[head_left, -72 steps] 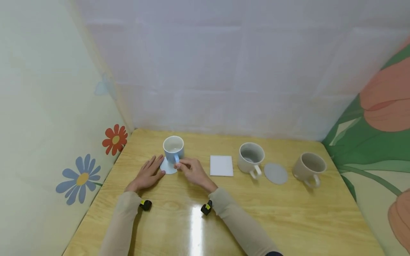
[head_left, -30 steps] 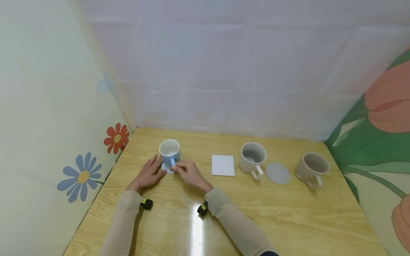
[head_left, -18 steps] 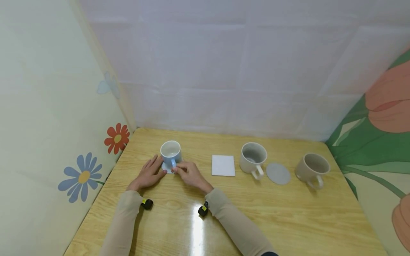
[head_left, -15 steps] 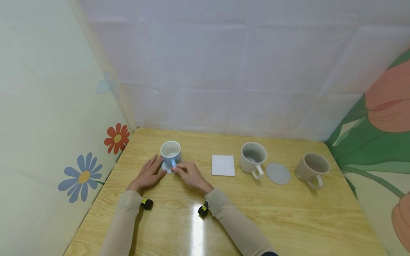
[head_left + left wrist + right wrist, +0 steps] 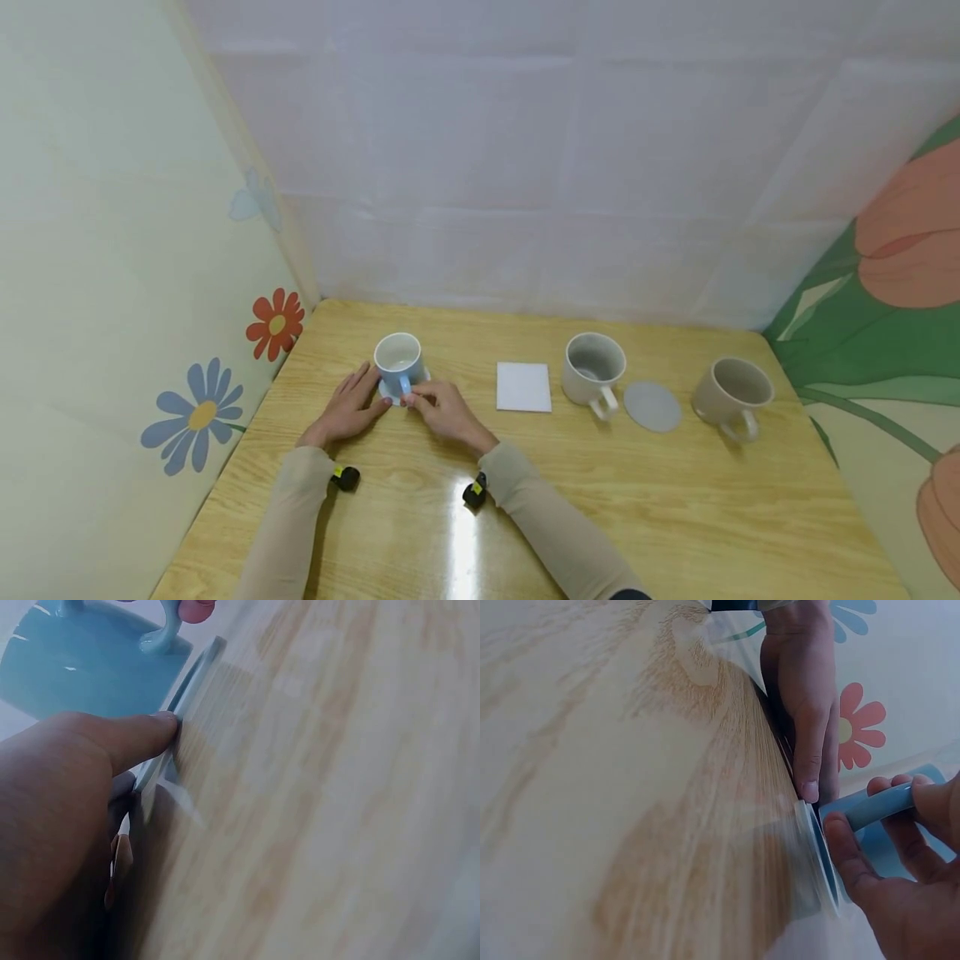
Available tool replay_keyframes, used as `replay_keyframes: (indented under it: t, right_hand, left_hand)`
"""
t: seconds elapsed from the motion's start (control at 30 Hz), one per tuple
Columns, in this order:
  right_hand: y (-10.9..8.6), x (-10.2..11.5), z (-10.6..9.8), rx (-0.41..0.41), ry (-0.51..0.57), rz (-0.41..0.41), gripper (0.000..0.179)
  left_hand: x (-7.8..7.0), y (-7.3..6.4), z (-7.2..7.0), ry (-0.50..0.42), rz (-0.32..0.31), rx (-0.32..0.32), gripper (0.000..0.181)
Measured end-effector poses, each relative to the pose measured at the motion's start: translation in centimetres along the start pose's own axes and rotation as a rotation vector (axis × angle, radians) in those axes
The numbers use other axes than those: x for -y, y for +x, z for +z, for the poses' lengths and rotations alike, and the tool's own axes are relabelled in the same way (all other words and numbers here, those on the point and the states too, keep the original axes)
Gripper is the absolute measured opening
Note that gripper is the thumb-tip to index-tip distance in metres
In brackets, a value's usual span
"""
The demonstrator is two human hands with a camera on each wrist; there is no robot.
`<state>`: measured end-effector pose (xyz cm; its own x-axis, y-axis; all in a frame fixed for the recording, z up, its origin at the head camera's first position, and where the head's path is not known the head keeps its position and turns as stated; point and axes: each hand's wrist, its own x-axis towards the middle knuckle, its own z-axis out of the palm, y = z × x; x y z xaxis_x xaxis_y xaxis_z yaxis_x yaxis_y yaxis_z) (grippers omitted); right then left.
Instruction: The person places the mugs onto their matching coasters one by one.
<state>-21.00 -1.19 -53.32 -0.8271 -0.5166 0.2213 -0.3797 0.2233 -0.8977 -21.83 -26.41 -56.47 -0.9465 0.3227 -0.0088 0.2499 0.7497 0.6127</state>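
My right hand (image 5: 450, 410) pinches the handle of a light-blue mug (image 5: 389, 380), its fingers curled round the handle (image 5: 881, 807) in the right wrist view. The mug is upright over a round pale-blue coaster (image 5: 393, 400) and covers most of it. My left hand (image 5: 345, 413) lies flat on the table to the left of the mug, fingers straight. In the left wrist view, the left thumb (image 5: 142, 739) touches the edge of the coaster, with the blue mug (image 5: 90, 667) just beyond.
To the right lie a white square coaster (image 5: 523, 387) and a grey round coaster (image 5: 652, 407). A light-grey mug (image 5: 588, 379) stands between them, and a beige mug (image 5: 723, 400) is farther right. A pale cloth wall (image 5: 525, 208) rises behind the wooden table (image 5: 637, 500).
The right hand has brought the blue mug slightly left and nearer over the round coaster, which shows less than before. The left hand has stayed in place beside it.
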Motion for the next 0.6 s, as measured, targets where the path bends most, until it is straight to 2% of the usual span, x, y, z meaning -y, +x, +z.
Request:
replay_keyframes:
  t: [0.37, 0.6]
  right_hand:
    - [-0.02, 0.06, 0.04, 0.016, -0.021, 0.035, 0.020]
    - [0.09, 0.02, 0.28, 0.007, 0.010, 0.031, 0.022]
  left_hand:
    - [-0.10, -0.06, 0.04, -0.008, 0.011, -0.008, 0.079]
    - [0.04, -0.01, -0.02, 0.001, 0.006, -0.007, 0.079]
